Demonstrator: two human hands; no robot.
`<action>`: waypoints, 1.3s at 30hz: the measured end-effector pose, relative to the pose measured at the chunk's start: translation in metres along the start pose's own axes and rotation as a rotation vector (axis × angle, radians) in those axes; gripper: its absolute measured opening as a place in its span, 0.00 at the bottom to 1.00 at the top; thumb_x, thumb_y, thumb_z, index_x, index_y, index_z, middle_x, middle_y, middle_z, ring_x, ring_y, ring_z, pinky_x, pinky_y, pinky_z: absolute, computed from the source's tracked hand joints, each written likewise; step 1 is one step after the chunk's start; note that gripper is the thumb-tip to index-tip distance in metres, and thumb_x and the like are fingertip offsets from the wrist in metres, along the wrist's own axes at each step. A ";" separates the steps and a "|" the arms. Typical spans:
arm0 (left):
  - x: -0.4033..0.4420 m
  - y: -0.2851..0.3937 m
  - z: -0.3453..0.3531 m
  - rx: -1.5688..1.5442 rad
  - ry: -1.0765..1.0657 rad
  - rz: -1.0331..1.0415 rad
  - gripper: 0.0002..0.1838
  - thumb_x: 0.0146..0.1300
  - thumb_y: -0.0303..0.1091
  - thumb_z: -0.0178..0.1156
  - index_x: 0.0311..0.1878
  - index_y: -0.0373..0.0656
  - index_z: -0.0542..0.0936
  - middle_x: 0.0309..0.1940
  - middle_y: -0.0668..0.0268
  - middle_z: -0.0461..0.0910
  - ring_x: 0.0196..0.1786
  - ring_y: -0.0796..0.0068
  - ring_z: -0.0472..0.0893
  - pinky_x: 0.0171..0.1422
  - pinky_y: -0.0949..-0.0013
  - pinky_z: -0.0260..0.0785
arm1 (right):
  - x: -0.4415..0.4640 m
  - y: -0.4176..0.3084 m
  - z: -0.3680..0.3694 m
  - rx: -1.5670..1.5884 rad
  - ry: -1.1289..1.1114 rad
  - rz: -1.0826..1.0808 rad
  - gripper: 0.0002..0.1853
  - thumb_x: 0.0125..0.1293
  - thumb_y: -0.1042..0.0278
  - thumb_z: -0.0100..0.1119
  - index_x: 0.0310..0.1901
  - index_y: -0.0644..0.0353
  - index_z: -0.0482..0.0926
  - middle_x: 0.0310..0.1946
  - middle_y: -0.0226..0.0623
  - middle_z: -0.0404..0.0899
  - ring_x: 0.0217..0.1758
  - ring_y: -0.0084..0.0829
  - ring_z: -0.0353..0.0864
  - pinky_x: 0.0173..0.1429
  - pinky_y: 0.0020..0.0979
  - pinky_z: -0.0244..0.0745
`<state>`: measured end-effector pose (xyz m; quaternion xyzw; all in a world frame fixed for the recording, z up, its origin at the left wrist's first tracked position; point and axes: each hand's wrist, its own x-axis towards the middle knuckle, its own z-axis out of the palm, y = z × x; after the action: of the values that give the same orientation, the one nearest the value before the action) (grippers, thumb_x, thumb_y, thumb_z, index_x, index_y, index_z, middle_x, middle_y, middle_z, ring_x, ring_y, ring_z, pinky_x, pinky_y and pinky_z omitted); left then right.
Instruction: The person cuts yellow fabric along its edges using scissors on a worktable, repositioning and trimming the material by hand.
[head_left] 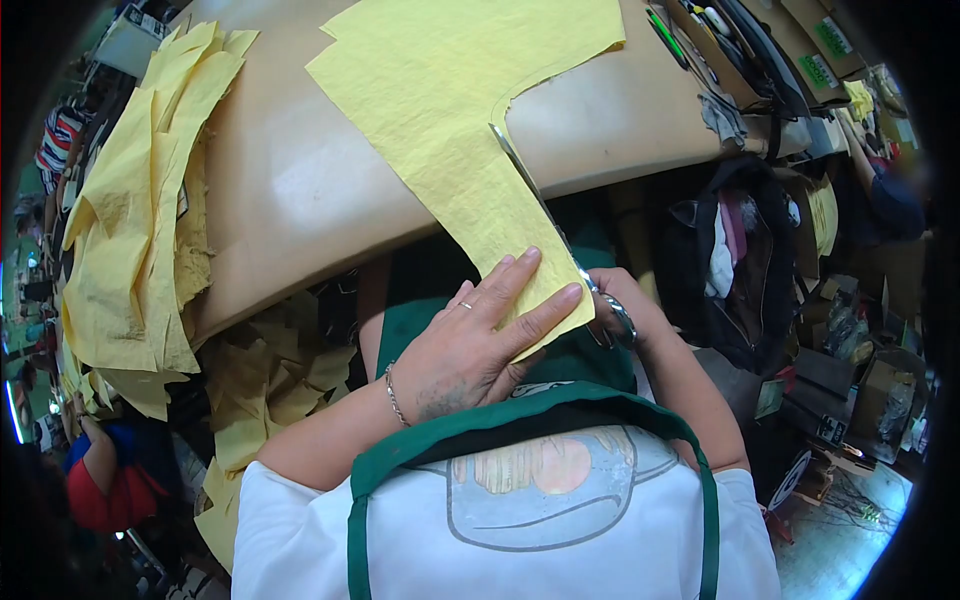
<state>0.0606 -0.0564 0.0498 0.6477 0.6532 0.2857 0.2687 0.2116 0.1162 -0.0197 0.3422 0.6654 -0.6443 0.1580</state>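
A large yellow sheet (430, 140), whether cloth or leather I cannot tell, lies across the table and hangs over its near edge toward me. My left hand (480, 325) grips the near end, fingers spread on top and the thumb hidden beneath. At the sheet's right edge, my right hand (630, 305) is closed round the handles of long metal scissors (535, 190). Their visible blade lies along that edge, pointing away from me, its tip near the inner curve. The other blade is mostly hidden.
A pile of yellow pieces (140, 200) hangs off the left of the tan table (270, 200). More yellow scraps (270, 370) lie below. Green pens (665, 35) and a box of tools (720, 50) stand at the back right. A black bag (745, 260) hangs lower right.
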 end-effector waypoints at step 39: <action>0.017 0.013 -0.025 -0.478 -0.046 0.215 0.26 0.62 0.36 0.43 0.63 0.43 0.56 0.62 0.45 0.51 0.61 0.47 0.59 0.64 0.61 0.51 | -0.025 0.029 0.002 0.090 0.237 0.018 0.31 0.40 0.31 0.59 0.19 0.57 0.66 0.10 0.25 0.64 0.13 0.17 0.64 0.16 0.20 0.59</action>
<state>0.0515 -0.0396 0.0771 0.6379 0.4884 0.4437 0.3970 0.2483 0.1066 -0.0257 0.4288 0.6468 -0.6270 0.0688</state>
